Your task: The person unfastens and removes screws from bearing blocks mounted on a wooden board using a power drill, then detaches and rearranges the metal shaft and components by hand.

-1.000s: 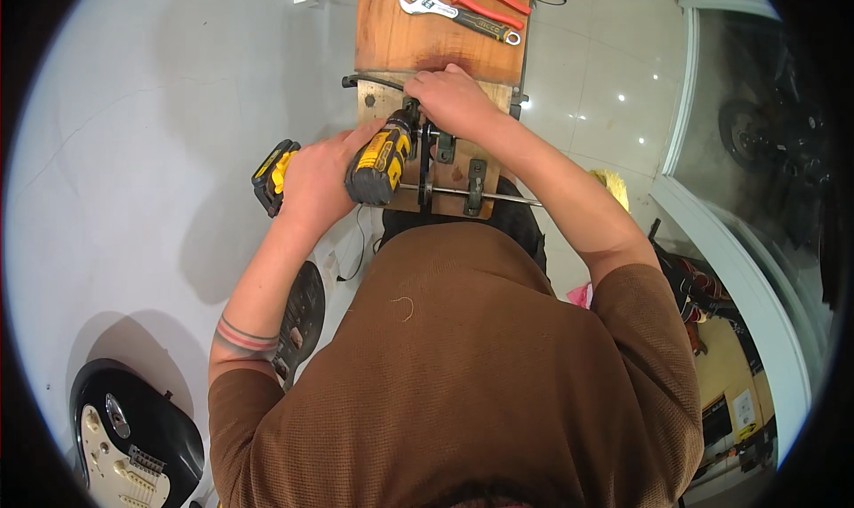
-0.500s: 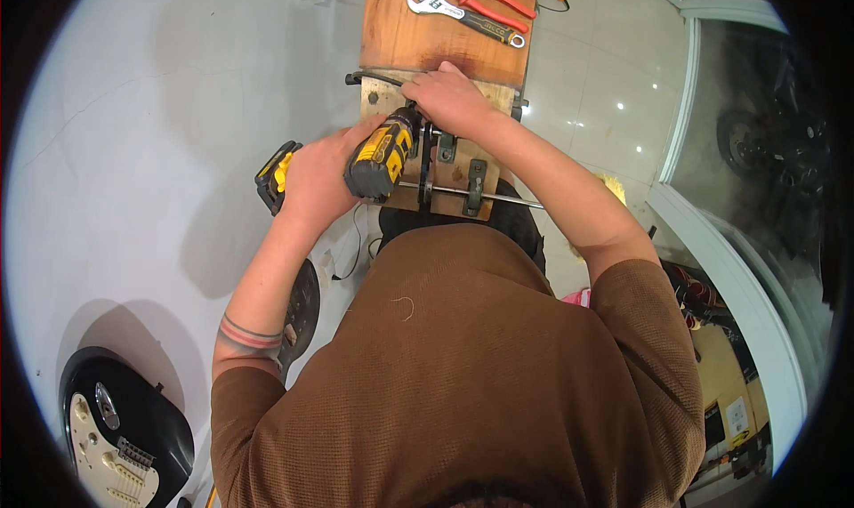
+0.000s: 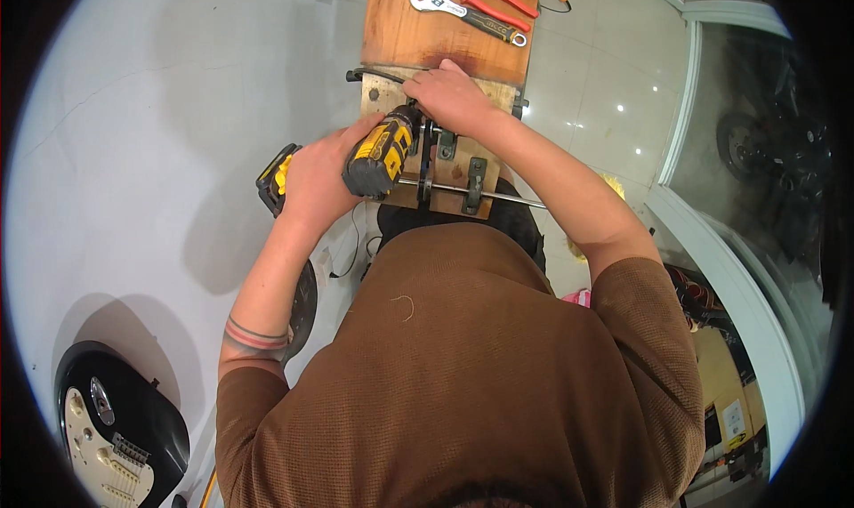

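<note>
A yellow and black cordless drill (image 3: 382, 157) is in my left hand (image 3: 318, 172), whose fingers wrap round its grip. Its front end points away from me, over a wooden board with a belt-and-pulley mechanism (image 3: 426, 165). At the drill's front end, my right hand (image 3: 450, 99) is closed, its fingers bent; what they grip is hidden under the hand. Close by on the board, a steel shaft (image 3: 449, 189) runs crosswise through a dark bearing block (image 3: 476, 186). A second bearing block (image 3: 447, 146) sits just below my right wrist.
Farther up the bench (image 3: 405, 41) lie an adjustable wrench (image 3: 485, 23) and red-handled pliers (image 3: 498, 5). A black and white electric guitar (image 3: 120, 428) leans at the lower left by the pale wall. To the right stands a glass panel with a white frame (image 3: 680, 108).
The whole view has shifted very slightly. Both hands and the drill keep the same positions against the board.
</note>
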The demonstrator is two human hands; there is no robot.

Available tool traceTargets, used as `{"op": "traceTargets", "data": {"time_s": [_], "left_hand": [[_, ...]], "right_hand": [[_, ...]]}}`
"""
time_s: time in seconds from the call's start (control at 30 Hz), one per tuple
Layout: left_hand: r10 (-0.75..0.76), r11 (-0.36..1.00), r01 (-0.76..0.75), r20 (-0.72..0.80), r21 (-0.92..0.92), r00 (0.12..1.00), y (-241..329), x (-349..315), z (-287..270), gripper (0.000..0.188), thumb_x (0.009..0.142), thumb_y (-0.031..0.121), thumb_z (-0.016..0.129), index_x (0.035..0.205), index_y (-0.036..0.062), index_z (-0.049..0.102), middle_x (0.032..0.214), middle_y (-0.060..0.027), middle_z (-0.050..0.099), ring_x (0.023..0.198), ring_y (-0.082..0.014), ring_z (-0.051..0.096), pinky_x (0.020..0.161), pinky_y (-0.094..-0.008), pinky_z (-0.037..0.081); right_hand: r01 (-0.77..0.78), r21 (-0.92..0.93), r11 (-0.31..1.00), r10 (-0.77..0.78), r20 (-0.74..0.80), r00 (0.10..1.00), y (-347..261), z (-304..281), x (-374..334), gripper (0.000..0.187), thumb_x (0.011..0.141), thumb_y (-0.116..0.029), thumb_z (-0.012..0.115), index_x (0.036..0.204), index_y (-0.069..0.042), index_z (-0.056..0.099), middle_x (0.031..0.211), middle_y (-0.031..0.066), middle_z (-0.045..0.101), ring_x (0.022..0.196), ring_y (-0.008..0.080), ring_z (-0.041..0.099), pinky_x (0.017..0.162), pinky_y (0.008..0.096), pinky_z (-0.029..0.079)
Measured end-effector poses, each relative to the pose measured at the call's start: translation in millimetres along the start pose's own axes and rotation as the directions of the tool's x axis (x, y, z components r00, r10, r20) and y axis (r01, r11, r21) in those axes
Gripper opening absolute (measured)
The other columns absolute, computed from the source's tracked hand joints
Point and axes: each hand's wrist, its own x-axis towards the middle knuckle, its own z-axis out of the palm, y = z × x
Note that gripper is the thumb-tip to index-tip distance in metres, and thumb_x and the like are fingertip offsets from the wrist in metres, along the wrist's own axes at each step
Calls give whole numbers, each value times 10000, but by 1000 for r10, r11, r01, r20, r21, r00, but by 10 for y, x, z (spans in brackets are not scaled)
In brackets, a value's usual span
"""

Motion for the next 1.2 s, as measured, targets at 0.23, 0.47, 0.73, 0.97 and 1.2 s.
{"op": "traceTargets", "data": {"time_s": [0.23,0.47,0.73,0.97,1.2], "left_hand": [[-13,1000,13,2,1,1000,24,-14,-16,683,864,106,780,1511,268,636,1115,-118,808,1019,-386,765,818,-477,604],[-27,998,26,-14,-54,1000,26,-12,-26,688,851,81,771,1503,264,646,1181,-106,810,1045,-382,761,859,-458,611],[-32,996,31,-18,-83,999,40,-52,-49,702,844,75,780,1508,263,654,1231,-107,807,1078,-380,761,900,-453,615],[-71,955,30,-132,-294,989,-1,-287,-47,748,785,83,872,1493,222,673,1239,-143,804,1111,-394,762,932,-444,612],[-125,901,111,-6,-419,992,-188,-686,88,689,832,32,832,1484,204,688,1272,-140,802,1185,-390,749,966,-409,609]], "right_hand": [[28,35,999,-29,28,999,0,-14,21,193,916,-122,773,1075,-126,664,1020,60,723,1058,280,693,910,426,435],[50,64,997,-51,15,999,-1,-42,10,167,917,-86,691,1080,-122,696,1005,63,737,1058,270,717,931,432,446],[73,76,994,-74,16,997,-2,-58,21,140,928,-87,668,1061,-119,695,988,58,742,1051,269,722,928,434,442],[74,67,995,-78,72,994,-10,-102,61,138,978,-84,576,1000,-109,710,984,70,758,1039,273,730,936,430,446],[131,71,989,-138,114,984,44,-153,66,133,918,-39,631,943,-98,748,980,77,767,1026,277,736,929,427,460]]}}
